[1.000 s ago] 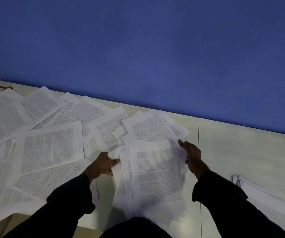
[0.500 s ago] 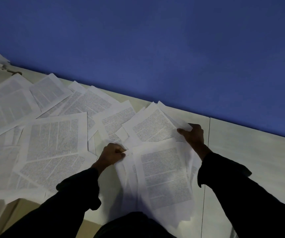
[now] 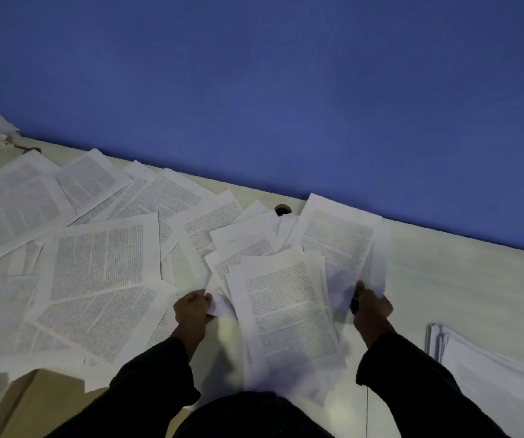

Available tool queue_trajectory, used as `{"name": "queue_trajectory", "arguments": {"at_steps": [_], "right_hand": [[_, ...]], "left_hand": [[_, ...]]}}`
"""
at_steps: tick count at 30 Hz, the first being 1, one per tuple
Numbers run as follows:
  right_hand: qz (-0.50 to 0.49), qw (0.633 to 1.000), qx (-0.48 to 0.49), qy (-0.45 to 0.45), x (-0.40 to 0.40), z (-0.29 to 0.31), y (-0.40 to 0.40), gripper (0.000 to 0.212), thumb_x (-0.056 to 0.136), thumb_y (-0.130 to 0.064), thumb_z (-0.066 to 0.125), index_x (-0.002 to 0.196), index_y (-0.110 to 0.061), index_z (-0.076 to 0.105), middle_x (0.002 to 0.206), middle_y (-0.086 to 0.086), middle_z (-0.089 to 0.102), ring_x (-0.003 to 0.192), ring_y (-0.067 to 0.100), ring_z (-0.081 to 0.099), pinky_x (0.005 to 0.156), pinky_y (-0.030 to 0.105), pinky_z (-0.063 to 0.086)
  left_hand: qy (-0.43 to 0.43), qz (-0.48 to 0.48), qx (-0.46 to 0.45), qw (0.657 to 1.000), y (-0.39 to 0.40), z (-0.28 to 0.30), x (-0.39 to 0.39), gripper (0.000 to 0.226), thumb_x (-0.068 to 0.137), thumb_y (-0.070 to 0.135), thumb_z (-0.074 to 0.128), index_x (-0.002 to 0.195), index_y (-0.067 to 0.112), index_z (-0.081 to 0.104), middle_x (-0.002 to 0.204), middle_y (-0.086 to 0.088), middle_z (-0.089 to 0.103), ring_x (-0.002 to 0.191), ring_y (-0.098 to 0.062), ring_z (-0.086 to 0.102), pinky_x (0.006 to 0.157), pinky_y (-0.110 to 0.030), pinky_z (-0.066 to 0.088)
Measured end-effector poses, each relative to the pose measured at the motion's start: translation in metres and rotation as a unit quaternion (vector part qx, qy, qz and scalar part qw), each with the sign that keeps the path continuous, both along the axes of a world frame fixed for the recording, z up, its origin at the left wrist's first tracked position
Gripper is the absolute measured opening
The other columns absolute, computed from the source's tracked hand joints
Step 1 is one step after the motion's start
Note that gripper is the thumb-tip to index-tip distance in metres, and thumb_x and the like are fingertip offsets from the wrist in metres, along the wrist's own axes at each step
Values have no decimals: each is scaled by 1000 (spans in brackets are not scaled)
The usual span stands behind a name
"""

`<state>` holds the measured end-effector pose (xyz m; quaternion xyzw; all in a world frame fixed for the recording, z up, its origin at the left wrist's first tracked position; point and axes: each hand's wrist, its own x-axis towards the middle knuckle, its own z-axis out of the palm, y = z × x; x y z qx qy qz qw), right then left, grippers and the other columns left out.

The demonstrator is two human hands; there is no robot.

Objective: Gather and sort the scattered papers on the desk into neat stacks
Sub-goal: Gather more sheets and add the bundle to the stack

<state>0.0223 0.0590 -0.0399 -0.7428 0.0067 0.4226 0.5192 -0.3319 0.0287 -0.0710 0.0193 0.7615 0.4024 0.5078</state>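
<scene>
Bench strewn with printed sheets, mostly left. Gathered bundle at centre, thin, floppy, slippery; best pinched at opposite edges, squared by tapping. Finished stack lower right. Left hand pinching bundle's left corner, right hand clamped on right edge.

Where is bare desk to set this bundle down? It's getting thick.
Free: the desk right of the right hand, between the blue wall and the finished stack. Crowded: scattered papers left of the left hand.
</scene>
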Motion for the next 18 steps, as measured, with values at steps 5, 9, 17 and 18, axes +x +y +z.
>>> {"name": "queue_trajectory", "arguments": {"at_steps": [5,9,17,18], "right_hand": [[86,995,-53,-14,2,10,-25,28,85,7,72,111,10,64,103,22,64,85,31,62,82,46,58],[230,968,-91,-29,12,7,-44,17,77,16,70,93,12,65,83,19,62,70,27,56,51,28,58],[518,839,-156,48,17,19,-65,52,73,-8,85,121,-7,66,115,17,71,99,31,71,72,36,63],[536,826,-168,50,16,20,-64,55,70,-7,84,122,-7,67,120,18,70,103,32,71,75,38,64]], "left_hand": [[-45,-279,-53,958,-22,16,11,13,84,-9,65,89,0,74,90,-20,73,70,-25,69,60,-34,56],[-163,-428,-77,886,-34,28,-3,23,77,-10,78,98,-9,70,90,-21,72,84,-36,72,69,-46,62],[-234,-279,97,926,-35,30,25,44,76,-7,81,118,2,71,120,-13,72,105,-26,72,86,-36,60],[-199,-246,116,941,-34,28,30,43,77,-9,79,116,3,70,121,-13,71,101,-24,73,83,-33,60]]}}
